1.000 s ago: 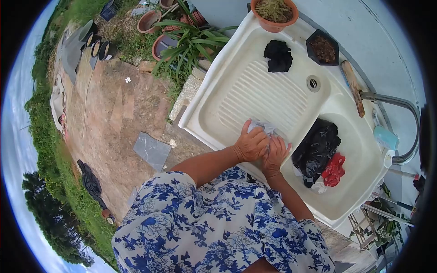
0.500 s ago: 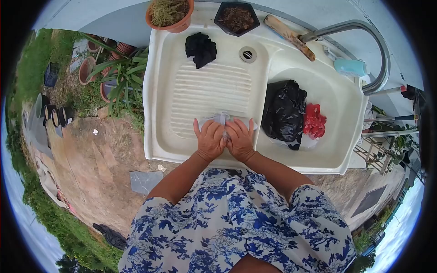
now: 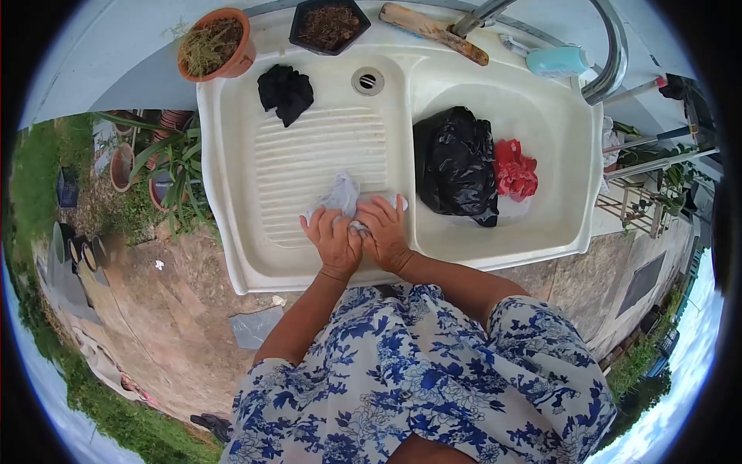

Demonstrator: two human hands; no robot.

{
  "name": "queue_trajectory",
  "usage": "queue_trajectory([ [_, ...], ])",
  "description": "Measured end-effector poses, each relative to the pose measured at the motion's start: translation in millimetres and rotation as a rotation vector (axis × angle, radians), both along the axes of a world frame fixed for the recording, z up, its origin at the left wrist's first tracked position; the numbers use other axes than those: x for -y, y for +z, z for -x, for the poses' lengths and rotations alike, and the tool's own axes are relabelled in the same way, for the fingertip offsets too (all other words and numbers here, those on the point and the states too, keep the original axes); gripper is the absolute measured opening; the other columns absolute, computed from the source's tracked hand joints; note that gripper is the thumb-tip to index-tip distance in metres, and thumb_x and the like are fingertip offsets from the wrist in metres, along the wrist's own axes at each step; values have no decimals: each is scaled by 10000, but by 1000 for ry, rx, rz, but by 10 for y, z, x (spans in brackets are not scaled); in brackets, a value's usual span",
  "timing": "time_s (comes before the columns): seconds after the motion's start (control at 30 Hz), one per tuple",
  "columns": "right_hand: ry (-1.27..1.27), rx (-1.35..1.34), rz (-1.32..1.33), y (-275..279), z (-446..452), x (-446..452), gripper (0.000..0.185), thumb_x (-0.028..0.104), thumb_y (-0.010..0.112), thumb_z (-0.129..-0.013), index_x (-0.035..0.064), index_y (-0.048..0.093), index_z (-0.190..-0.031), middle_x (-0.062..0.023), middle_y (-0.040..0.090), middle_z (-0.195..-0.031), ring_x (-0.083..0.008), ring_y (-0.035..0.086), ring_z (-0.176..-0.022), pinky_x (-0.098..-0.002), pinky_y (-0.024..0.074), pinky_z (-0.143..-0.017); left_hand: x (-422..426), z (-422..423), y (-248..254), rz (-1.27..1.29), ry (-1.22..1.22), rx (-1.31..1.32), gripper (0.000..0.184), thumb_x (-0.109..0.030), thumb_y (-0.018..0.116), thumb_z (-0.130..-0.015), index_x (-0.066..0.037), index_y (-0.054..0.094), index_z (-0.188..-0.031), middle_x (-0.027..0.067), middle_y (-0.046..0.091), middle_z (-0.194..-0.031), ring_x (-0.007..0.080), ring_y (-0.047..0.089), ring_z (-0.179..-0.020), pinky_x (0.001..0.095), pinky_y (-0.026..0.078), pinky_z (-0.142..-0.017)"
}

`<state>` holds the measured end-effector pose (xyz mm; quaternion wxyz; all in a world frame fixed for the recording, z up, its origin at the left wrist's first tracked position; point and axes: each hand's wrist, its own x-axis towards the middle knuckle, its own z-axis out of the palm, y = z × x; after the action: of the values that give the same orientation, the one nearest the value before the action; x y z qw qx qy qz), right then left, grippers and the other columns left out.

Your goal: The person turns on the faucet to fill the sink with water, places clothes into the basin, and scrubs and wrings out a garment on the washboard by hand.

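Note:
A wet, pale cloth (image 3: 340, 195) lies bunched on the ribbed washboard part of the cream sink (image 3: 232, 267), near its front edge. My left hand (image 3: 335, 241) presses and grips it from the left, fingers curled over it. Close beside it on the right, my right hand (image 3: 383, 232) holds the other end of the same cloth. A black crumpled cloth (image 3: 285, 93) rests at the back left of the washboard basin. In the right basin sit a black plastic bag (image 3: 456, 166) and a red bundle (image 3: 515, 170), with something whitish beneath them.
Along the back rim stand an orange plant pot (image 3: 216, 46), a black pot (image 3: 329, 26), a wooden-handled brush (image 3: 433, 32) and a light blue bottle (image 3: 557, 61). A curved metal faucet (image 3: 614, 54) rises at the right. The drain (image 3: 368, 81) is near the divider.
The view has turned and shifted, so the sink appears straighter and farther left. Both hands stay on the pale cloth, which now bulges up more beyond my left fingers.

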<state>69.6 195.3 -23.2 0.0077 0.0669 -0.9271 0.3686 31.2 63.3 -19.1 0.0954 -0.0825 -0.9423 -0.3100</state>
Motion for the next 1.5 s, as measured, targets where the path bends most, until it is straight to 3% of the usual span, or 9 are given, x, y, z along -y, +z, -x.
queue_trajectory([
  [0.1,10,-85,-75,-218,650,-11,240,242,522,-808,87,567,-985,-60,521,-1195,-290,388,-1216,-572,170,-1046,11,518,-197,20,-167,-76,139,-197,473,-826,-73,536,-816,77,535,-902,285,474,-1001,576,131,-1034],
  [0.27,-418,-147,-87,27,1608,158,236,226,475,-866,93,562,-1040,-47,494,-1246,-287,334,-1253,-588,146,-1045,-256,1447,-80,116,265,-170,243,-222,472,-864,-73,601,-1006,33,476,-1205,254,393,-1182,619,109,-1024],
  [0.37,-188,95,-241,50,1266,102,285,280,481,-874,112,539,-1097,-45,462,-1280,-283,307,-1274,-631,97,-1030,-159,1099,-94,349,127,288,276,-250,453,-884,-96,601,-1059,25,477,-1271,277,358,-1243,624,101,-1019],
  [0.6,84,-109,-59,-185,348,-70,280,294,568,-787,146,547,-1024,-23,506,-1202,-259,404,-1202,-603,140,-1039,177,125,-234,62,-280,-98,227,-258,445,-883,-89,564,-976,74,545,-1011,277,472,-1057,547,191,-1027],
  [0.77,-389,-108,-72,-25,1760,124,278,273,468,-877,109,560,-1082,-55,470,-1259,-259,325,-1265,-585,100,-1057,-174,1455,-127,173,213,-30,261,-247,446,-886,-72,556,-1046,84,550,-1084,276,467,-1092,589,193,-1002],
  [0.93,-150,141,-306,76,1214,81,322,309,504,-857,154,526,-1138,-55,455,-1275,-276,332,-1260,-642,66,-1027,-134,1022,-106,301,188,18,330,-259,448,-889,-77,539,-1148,107,472,-1231,282,414,-1172,577,184,-1010],
  [1.2,-45,-39,-130,-107,1176,79,229,222,535,-807,133,577,-1014,-46,508,-1190,-276,393,-1200,-555,185,-1048,4,949,-231,104,-22,88,134,-199,478,-840,-87,548,-818,91,532,-904,291,470,-962,565,190,-1019],
  [1.4,-387,-81,-226,-50,1545,213,263,280,490,-869,136,560,-1078,-70,481,-1240,-300,343,-1244,-611,125,-1033,-191,1286,-117,203,367,-94,336,-204,473,-868,-77,503,-1178,100,504,-1182,291,416,-1141,554,194,-997],
  [1.5,-110,148,-131,129,954,53,296,310,507,-855,136,539,-1092,-58,501,-1216,-301,359,-1232,-618,97,-1035,-13,675,-88,130,60,109,330,-231,492,-853,-72,534,-1140,112,521,-1127,301,438,-1120,541,203,-1007],
])
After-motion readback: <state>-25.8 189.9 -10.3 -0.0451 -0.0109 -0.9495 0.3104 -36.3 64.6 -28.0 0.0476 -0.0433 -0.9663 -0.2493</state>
